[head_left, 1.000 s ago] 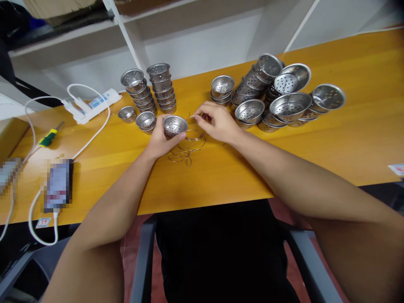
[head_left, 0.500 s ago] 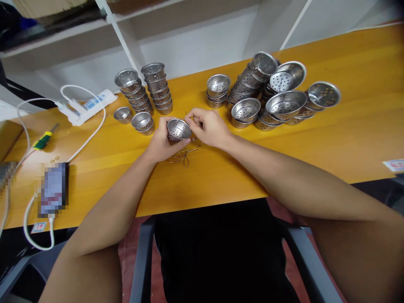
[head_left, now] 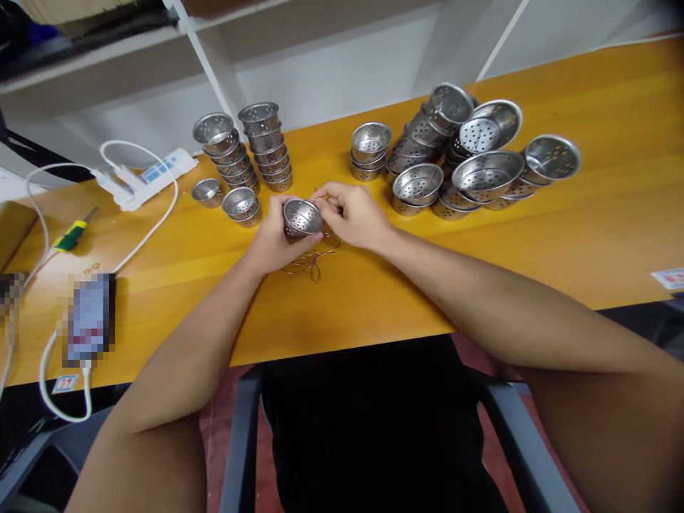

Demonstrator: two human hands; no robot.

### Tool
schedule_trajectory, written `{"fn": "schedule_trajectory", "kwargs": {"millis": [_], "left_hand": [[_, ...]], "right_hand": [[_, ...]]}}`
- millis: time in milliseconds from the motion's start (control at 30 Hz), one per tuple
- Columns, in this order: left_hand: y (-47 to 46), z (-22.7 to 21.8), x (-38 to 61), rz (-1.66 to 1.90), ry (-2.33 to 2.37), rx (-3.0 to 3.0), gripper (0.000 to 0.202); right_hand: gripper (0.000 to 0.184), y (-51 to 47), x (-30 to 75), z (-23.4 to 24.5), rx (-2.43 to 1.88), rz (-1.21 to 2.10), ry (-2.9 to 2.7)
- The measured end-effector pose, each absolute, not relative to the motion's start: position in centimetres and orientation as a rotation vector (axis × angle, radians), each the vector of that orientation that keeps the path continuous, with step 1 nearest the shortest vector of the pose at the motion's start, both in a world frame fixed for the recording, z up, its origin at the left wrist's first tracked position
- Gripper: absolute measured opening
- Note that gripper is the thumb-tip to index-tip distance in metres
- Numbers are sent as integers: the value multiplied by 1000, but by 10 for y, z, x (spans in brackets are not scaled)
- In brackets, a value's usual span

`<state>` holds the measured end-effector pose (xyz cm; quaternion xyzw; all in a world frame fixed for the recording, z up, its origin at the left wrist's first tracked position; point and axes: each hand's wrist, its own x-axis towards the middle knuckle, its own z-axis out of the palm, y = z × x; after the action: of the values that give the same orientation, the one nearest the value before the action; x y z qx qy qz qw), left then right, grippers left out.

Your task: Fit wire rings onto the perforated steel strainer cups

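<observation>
A small perforated metal cup is tilted toward me above the table. My left hand grips it from the left, with the thumb along its near side. At the cup's right rim, the fingers of my right hand are pinched together on a thin wire whose far end reaches over the cup's opening. How the wire meets the cup is hidden by the fingers. Loose bent wire lies on the table just below the cup.
Stacked perforated cups stand behind my left hand, beside a single small cup. Larger cups are grouped at the right. Leftward are a power strip, a screwdriver, and a phone on a white cable.
The cup and both hands keep nearly the same place. My right fingertips have shifted very slightly at the rim, and the camera view has moved a little.
</observation>
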<state>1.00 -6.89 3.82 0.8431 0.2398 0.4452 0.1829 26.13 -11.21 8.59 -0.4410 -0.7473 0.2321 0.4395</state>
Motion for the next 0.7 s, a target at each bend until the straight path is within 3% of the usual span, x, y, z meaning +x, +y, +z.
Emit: {"fn": "schedule_trajectory", "kwargs": {"millis": [700], "left_hand": [[-69,39,10,1228,702,2337,99]], "right_hand": [[14,-112,259,84,-1122,601,-1833]]}}
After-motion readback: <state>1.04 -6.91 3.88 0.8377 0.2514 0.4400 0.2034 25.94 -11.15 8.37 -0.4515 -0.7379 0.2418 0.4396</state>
